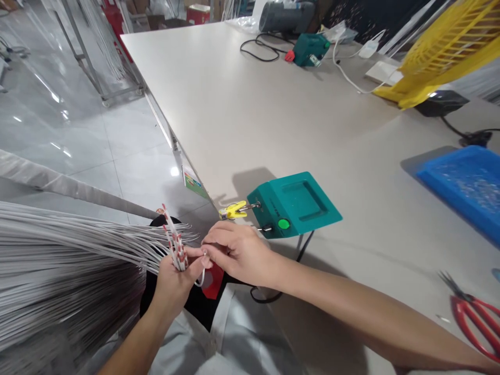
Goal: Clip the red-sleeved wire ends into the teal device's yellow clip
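Note:
My left hand (177, 276) is closed round a bunch of thin white wires (178, 250) with reddish tips standing up from the fist. Its thumb and forefinger also pinch one wire end that loops below. At that same end, my right hand (238, 250) has its thumb and fingers pinched together, touching the left fingertips; what lies between them is too small to make out. Just beyond the right hand stands a green device (295, 205) with a round green button. A yellow clip (234, 210) is attached to its near side.
A mass of long white wires (78, 245) spreads to the left. On the table (242, 104) are a blue tray (469, 182) with small bits, red-handled scissors (474, 315), a yellow fan (445, 52) and a second green device (310, 49) with cords.

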`<action>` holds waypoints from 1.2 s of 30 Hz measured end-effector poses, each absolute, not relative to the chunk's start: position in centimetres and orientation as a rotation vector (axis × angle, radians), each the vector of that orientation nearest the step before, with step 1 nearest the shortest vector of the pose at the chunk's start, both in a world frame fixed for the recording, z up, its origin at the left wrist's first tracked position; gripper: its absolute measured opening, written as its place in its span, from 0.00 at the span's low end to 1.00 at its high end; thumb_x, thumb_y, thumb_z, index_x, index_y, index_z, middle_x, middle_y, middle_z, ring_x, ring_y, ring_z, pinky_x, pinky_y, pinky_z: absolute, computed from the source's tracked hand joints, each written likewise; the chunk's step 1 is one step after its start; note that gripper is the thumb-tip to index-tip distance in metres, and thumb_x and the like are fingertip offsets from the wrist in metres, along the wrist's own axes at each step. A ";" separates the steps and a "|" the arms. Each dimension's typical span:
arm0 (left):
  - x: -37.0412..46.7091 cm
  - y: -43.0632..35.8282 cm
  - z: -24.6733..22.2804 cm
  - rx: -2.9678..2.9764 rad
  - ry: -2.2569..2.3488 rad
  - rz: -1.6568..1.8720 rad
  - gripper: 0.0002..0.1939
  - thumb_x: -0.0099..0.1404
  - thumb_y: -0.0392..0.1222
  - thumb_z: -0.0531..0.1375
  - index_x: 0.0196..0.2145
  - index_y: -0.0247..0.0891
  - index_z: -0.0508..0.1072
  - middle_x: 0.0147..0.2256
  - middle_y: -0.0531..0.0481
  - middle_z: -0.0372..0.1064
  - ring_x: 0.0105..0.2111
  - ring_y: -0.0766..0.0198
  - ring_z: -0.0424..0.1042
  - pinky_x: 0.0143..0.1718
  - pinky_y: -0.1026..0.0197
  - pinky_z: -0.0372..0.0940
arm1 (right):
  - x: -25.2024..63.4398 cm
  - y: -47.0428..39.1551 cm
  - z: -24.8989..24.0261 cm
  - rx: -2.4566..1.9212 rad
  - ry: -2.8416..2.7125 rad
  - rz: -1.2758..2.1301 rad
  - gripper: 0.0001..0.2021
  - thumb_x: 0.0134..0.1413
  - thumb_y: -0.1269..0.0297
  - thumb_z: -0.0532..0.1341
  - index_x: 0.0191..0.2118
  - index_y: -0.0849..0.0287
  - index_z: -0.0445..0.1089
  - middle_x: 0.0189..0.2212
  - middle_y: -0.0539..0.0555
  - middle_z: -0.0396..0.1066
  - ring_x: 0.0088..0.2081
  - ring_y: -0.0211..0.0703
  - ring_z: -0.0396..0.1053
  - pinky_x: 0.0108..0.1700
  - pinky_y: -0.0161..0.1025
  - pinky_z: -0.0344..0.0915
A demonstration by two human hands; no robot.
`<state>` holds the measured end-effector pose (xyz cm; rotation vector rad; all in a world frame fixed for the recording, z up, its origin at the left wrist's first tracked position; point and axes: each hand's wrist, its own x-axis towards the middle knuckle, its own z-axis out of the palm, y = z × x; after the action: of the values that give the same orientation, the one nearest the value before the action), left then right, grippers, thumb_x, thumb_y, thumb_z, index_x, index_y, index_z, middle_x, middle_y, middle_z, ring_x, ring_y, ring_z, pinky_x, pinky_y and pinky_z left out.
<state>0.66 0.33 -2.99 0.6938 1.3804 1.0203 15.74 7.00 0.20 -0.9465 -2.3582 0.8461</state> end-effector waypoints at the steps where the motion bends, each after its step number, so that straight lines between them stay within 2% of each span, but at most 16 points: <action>1: 0.8 0.4 -2.9 0.719 1.383 1.001 0.05 0.48 0.37 0.65 0.22 0.33 0.74 0.18 0.54 0.65 0.16 0.73 0.55 0.16 0.68 0.50 | 15.6 7.0 0.2 -0.930 -2.376 0.847 0.08 0.54 0.68 0.54 0.30 0.61 0.70 0.28 0.53 0.69 0.28 0.35 0.67 0.30 0.31 0.62; 5: 0.9 0.4 -3.1 0.691 1.337 1.029 0.03 0.48 0.36 0.64 0.23 0.34 0.74 0.16 0.56 0.64 0.15 0.75 0.52 0.17 0.69 0.49 | 15.2 7.1 0.4 -0.889 -2.388 0.820 0.08 0.55 0.70 0.53 0.30 0.61 0.68 0.28 0.53 0.69 0.29 0.36 0.66 0.30 0.32 0.62; 8: 0.6 0.3 -3.4 0.596 1.327 1.080 0.07 0.50 0.39 0.64 0.29 0.33 0.75 0.20 0.52 0.69 0.14 0.76 0.51 0.15 0.69 0.46 | 15.3 7.2 0.6 -0.999 -2.198 0.838 0.09 0.57 0.69 0.51 0.36 0.61 0.68 0.31 0.55 0.70 0.34 0.38 0.68 0.36 0.34 0.64; 10: 0.4 0.2 -3.5 0.568 1.315 1.096 0.08 0.51 0.40 0.64 0.30 0.33 0.75 0.21 0.51 0.70 0.14 0.76 0.50 0.15 0.69 0.45 | 15.4 7.2 0.7 -1.039 -2.204 0.881 0.08 0.57 0.68 0.52 0.35 0.60 0.69 0.30 0.54 0.71 0.33 0.38 0.68 0.36 0.34 0.63; 13: 0.4 0.3 -3.6 0.606 1.319 1.095 0.05 0.49 0.37 0.65 0.27 0.33 0.75 0.19 0.54 0.67 0.14 0.76 0.50 0.15 0.69 0.44 | 15.3 7.0 0.6 -1.024 -2.338 0.920 0.09 0.55 0.70 0.53 0.29 0.60 0.69 0.27 0.52 0.69 0.28 0.36 0.66 0.31 0.32 0.61; 18: 0.7 0.5 -3.4 0.587 1.308 1.109 0.03 0.49 0.36 0.64 0.23 0.34 0.73 0.14 0.60 0.58 0.14 0.77 0.48 0.15 0.69 0.43 | 14.8 6.9 0.2 -0.943 -2.545 0.702 0.10 0.55 0.68 0.51 0.30 0.63 0.68 0.26 0.54 0.67 0.27 0.37 0.65 0.28 0.33 0.59; 24: 0.9 0.7 -2.5 0.430 1.291 1.263 0.05 0.51 0.37 0.64 0.26 0.33 0.72 0.21 0.53 0.70 0.13 0.78 0.49 0.15 0.70 0.45 | 15.5 6.4 -0.2 -1.063 -2.377 0.821 0.08 0.53 0.70 0.52 0.27 0.61 0.66 0.24 0.51 0.64 0.24 0.34 0.62 0.27 0.31 0.58; 29: 0.9 0.7 -2.6 0.438 1.290 1.247 0.06 0.51 0.38 0.64 0.27 0.32 0.72 0.21 0.51 0.71 0.13 0.79 0.50 0.14 0.71 0.44 | 15.7 6.4 0.0 -1.064 -2.279 0.900 0.07 0.53 0.71 0.52 0.30 0.61 0.66 0.26 0.52 0.66 0.28 0.36 0.64 0.31 0.33 0.60; 32: 0.9 0.5 -3.1 0.451 1.274 1.231 0.06 0.51 0.37 0.64 0.27 0.33 0.71 0.18 0.55 0.68 0.13 0.79 0.50 0.14 0.72 0.44 | 15.2 6.8 0.4 -1.067 -2.255 0.957 0.07 0.55 0.69 0.53 0.34 0.61 0.68 0.30 0.53 0.69 0.32 0.38 0.66 0.34 0.33 0.62; 36: 0.8 0.3 -3.5 0.492 1.256 1.176 0.06 0.52 0.38 0.64 0.25 0.33 0.71 0.13 0.61 0.57 0.13 0.79 0.48 0.14 0.72 0.42 | 14.4 7.1 0.4 -1.062 -2.281 0.955 0.08 0.54 0.69 0.54 0.28 0.60 0.68 0.28 0.52 0.68 0.28 0.35 0.66 0.31 0.31 0.61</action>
<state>0.81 0.31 -3.51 0.4920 1.2562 1.1760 14.44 7.05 0.39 -1.0619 -2.2811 0.9547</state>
